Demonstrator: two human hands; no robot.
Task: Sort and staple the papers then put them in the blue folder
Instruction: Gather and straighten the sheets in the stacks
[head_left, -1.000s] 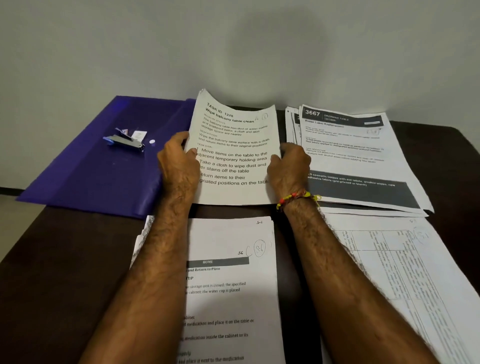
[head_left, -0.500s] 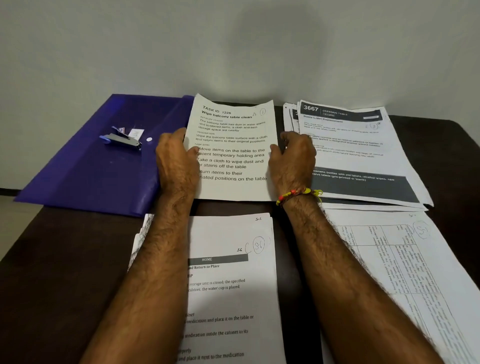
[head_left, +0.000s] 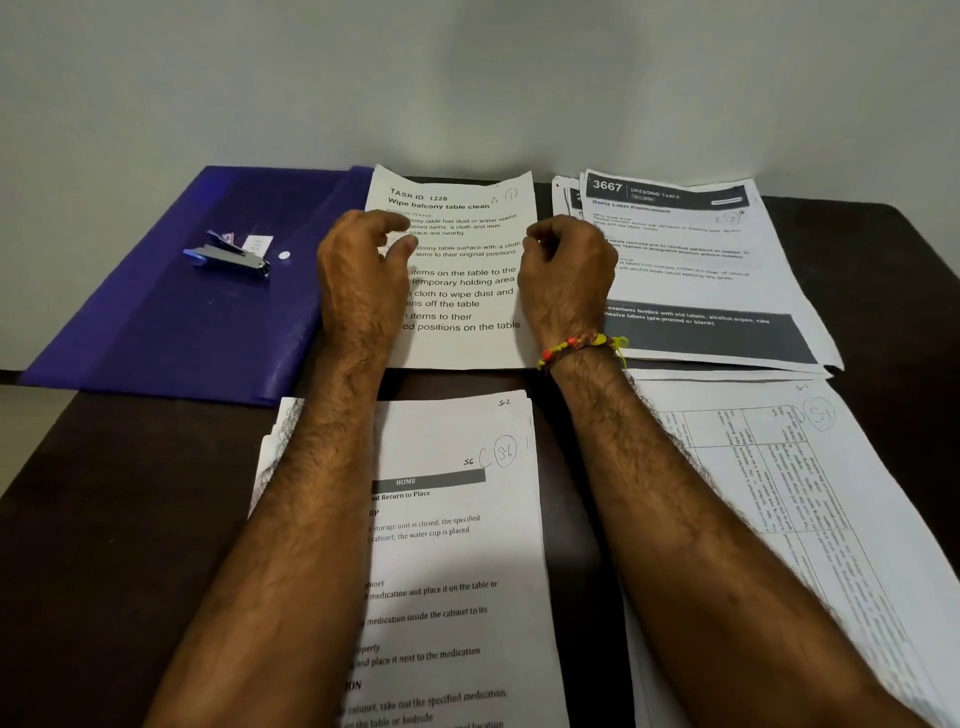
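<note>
White papers (head_left: 462, 291) sorted into four piles, none visibly stapled, stapler (head_left: 228, 255) idle on blue folder (head_left: 171, 332) (far left); left hand (head_left: 363, 280) and right hand (head_left: 566, 275) loosely curled, gripping nothing.

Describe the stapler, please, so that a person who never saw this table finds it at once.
Look at the large blue plastic folder lying at the far left of the dark wooden table. On it lies the small blue and silver metal stapler. It is the only metal tool; all else nearby is white printed paper.
</note>
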